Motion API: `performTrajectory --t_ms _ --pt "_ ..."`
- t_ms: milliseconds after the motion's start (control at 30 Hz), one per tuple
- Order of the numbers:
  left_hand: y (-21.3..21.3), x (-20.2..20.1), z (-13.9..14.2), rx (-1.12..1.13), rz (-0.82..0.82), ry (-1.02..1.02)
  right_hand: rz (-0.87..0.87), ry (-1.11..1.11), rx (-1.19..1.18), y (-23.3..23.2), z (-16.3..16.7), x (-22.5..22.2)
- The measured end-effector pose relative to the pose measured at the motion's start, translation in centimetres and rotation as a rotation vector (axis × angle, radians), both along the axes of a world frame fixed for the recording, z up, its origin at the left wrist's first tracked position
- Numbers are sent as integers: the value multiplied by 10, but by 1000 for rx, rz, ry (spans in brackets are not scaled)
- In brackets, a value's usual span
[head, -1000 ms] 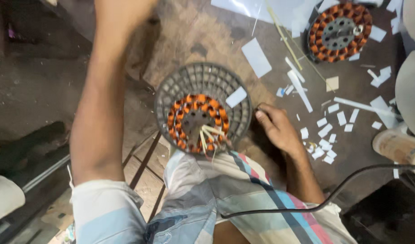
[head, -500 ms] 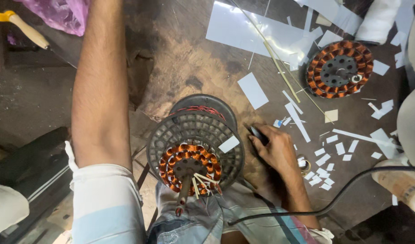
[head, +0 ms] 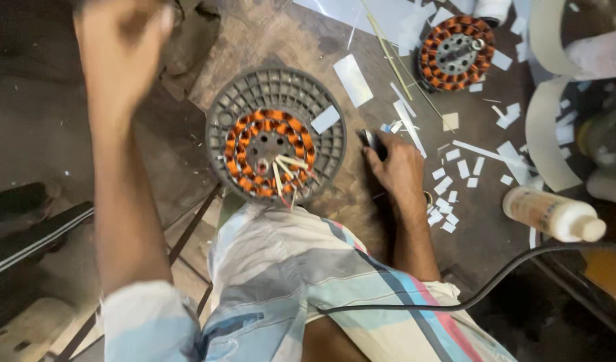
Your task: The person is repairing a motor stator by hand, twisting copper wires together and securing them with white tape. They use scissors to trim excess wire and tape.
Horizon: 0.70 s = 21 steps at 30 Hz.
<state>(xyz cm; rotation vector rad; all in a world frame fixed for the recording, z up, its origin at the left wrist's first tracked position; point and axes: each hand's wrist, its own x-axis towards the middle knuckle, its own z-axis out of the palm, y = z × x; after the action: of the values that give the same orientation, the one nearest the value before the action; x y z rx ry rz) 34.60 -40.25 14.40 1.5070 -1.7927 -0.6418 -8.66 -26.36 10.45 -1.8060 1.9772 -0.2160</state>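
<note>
A stator with orange copper windings [head: 244, 137] lies on a round grey ribbed disc [head: 321, 100] in front of my knees, with several pale lead wires [head: 286, 173] sticking out towards me. To the right of the disc, my right hand [head: 400, 169] rests on the dark floor, closed on a small dark tool [head: 371, 140]. My left arm reaches up the left side of the view. My left hand [head: 120, 37] is blurred near the top edge, away from the disc, and its grip is unclear.
A second copper-wound stator [head: 455, 53] lies at the back right. White paper strips and cut pieces [head: 455, 167] are scattered on the floor. A pale bottle [head: 552, 214] lies at the right, and a black cable [head: 496, 288] crosses my striped cloth. Thin sticks [head: 395, 60] lie nearby.
My left hand, out of view before, now shows blurred at the top left. The view has shifted, so the disc sits more central. My right hand stays beside the disc.
</note>
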Motion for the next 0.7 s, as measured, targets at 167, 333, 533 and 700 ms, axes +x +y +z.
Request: performTrajectory --t_ms 167,333,533,700 --pt "183 -24 -28 255 167 588 149 -272 -370 6 6 6" --pt "246 -103 -46 122 95 675 94 -976 -30 -33 -19 41" --pt "213 -131 -25 145 153 556 -32 -1159 -135 13 -37 51" --pt "216 -130 -1 -93 119 226 -91 -999 -147 73 17 45"
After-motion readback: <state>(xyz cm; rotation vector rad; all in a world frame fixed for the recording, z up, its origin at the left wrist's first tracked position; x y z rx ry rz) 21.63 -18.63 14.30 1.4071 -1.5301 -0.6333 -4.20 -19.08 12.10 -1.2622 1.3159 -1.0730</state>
